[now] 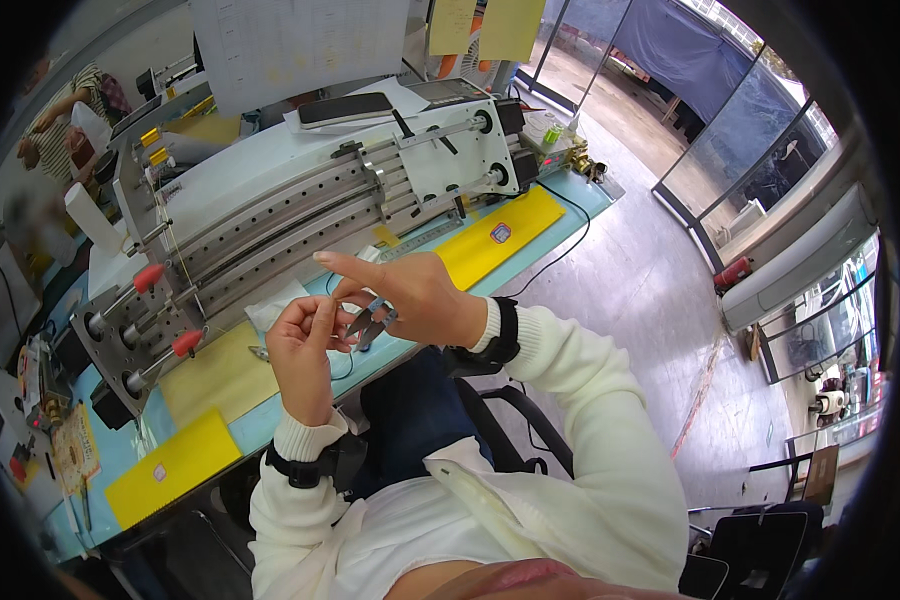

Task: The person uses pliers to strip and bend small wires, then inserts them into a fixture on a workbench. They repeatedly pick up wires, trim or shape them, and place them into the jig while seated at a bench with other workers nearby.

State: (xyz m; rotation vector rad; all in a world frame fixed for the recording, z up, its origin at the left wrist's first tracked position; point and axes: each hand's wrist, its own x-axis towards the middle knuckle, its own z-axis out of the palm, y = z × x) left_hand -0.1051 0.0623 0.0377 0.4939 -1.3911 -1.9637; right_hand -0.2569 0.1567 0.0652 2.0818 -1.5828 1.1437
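Observation:
My right hand (428,292) holds a small pair of metal snips (368,322) with the blades pointing down toward my left fingers; its index finger stretches out to the left. My left hand (302,352) is closed in a pinch, thumb against fingertips, right beside the snips. A thin dark wire (346,372) curves out below the pinched fingers, and its exact path between the fingertips is hidden. Both hands are over the front edge of the light-blue bench top (260,425), before a long metal machine (300,200) with rails and rods.
Red-tipped rods (186,342) stick out at the machine's left end. Yellow strips (175,470) lie along the bench front, with a steel ruler (425,237) near the right one. A black phone-like slab (345,110) rests on the machine. A black chair (515,420) stands by me; another person is far left.

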